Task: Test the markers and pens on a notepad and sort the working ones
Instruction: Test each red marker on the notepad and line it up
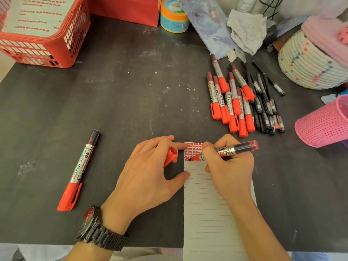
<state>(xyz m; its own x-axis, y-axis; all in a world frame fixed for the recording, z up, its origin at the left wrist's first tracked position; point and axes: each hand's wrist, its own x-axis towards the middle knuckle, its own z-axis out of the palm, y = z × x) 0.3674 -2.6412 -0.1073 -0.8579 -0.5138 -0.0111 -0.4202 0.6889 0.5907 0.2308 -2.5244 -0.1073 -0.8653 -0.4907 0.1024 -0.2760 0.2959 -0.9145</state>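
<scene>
Pinching an uncapped red marker (243, 147), the right hand (231, 172) sets its tip on the notepad (209, 213) at 6 o'clock; the left hand (148, 176) grips the red cap (171, 155), forefinger and thumb touching the pad's edge. On the dark table (122, 91), a marker pile (243, 100) lies at 2 o'clock, one capped marker (79, 172) at 8 o'clock

Light is bright, soft and even, and seems to come from above. The dark counter (116, 95) carries a pale, dull sheen toward the far middle. Shadows are short and faint, darkest just under the left hand (148, 172). Reds look oversaturated and bleed at their edges. The wide lens bows the red basket (62, 44) at far left and the pink cup (323, 123) at right. Far things are soft.
</scene>
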